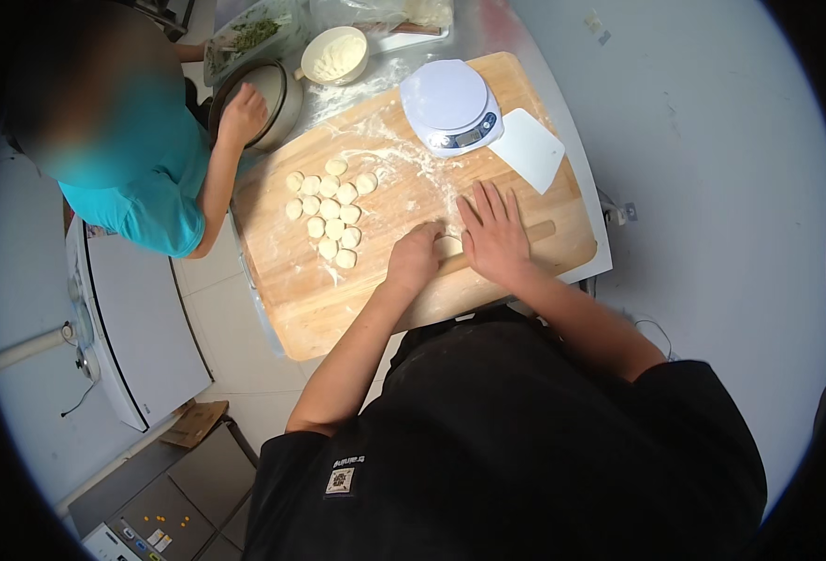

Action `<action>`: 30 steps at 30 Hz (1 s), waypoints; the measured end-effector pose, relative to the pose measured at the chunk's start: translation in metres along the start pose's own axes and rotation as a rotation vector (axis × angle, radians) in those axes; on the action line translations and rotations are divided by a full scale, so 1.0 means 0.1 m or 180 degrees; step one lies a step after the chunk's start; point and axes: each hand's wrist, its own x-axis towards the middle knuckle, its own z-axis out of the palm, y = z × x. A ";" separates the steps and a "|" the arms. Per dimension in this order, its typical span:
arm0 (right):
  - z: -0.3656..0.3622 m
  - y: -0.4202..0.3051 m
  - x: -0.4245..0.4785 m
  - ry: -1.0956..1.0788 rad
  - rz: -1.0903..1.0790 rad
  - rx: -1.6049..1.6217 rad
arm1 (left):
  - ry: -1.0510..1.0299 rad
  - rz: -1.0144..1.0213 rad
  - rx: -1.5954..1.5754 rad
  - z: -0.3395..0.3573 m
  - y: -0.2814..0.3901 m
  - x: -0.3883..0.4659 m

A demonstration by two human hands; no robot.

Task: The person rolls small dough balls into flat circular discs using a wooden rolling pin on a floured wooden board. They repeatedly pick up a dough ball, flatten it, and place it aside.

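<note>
My right hand lies palm down with fingers spread over a wooden rolling pin. My left hand is at the pin's other end, its fingers by a flattened round of dough that shows partly between my hands. Whether the left fingers grip the dough or only rest on it is hard to tell. Under both is a floured wooden board. Several small pale dough pieces sit in a group on its left side. Beyond my right hand stand a white kitchen scale and a flat white dough scraper.
A bowl of flour, a deep round pot and a plastic container of chopped greens stand beyond the board. At the left, a person in a turquoise shirt holds a hand over the pot. A wall rises at the right.
</note>
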 end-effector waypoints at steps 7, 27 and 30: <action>0.09 0.02 0.35 0.0329 -0.0025 -0.0105 | -0.0036 0.0164 0.0552 0.03 -0.03 0.18; 0.02 -0.08 -0.34 -0.0051 -0.0108 0.0099 | 0.0531 0.0092 0.0176 0.03 -0.17 0.15; -0.03 -0.05 -0.65 -0.0185 -0.0198 0.0399 | 0.0801 -0.0273 -0.0496 -0.06 -0.05 0.38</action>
